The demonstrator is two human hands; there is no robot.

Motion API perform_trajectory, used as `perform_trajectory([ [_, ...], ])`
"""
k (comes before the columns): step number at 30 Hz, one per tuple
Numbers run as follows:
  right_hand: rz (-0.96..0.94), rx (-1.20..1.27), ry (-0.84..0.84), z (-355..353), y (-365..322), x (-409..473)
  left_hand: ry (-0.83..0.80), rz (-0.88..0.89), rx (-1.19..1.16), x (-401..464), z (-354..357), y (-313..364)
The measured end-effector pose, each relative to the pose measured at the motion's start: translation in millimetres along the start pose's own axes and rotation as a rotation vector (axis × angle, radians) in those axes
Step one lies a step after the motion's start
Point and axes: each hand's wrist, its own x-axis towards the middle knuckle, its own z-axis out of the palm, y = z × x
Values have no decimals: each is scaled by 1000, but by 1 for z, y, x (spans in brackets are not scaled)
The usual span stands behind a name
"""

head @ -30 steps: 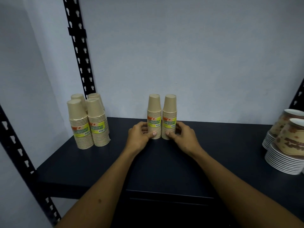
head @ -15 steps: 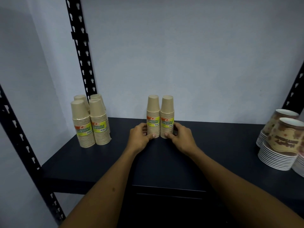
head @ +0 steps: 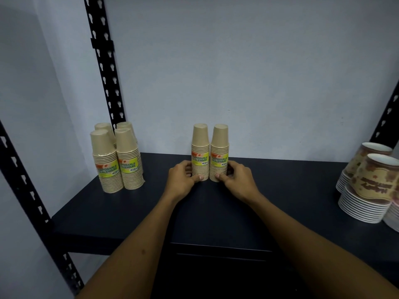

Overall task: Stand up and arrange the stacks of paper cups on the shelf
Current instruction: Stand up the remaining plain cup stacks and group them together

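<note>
Two tan paper-cup stacks with yellow-green labels stand upright side by side at the middle back of the dark shelf (head: 216,214). My left hand (head: 182,181) grips the base of the left stack (head: 200,147). My right hand (head: 238,180) grips the base of the right stack (head: 219,148). The two stacks touch each other. Several more of the same stacks stand upright in a tight group (head: 117,157) at the shelf's back left corner.
Printed brown paper bowls (head: 371,186) are piled at the right end of the shelf. Black perforated uprights stand at the back left (head: 103,67), front left (head: 32,190) and back right (head: 386,117). A pale wall closes the back and left.
Both hands stay on the bases of the two middle stacks, which have barely shifted. The view has tilted up and turned slightly right.
</note>
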Motion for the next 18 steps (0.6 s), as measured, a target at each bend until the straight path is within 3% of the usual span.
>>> perform_trajectory([
  [18, 25, 56, -12, 0, 0, -1, -3, 1, 10, -1, -1, 0],
])
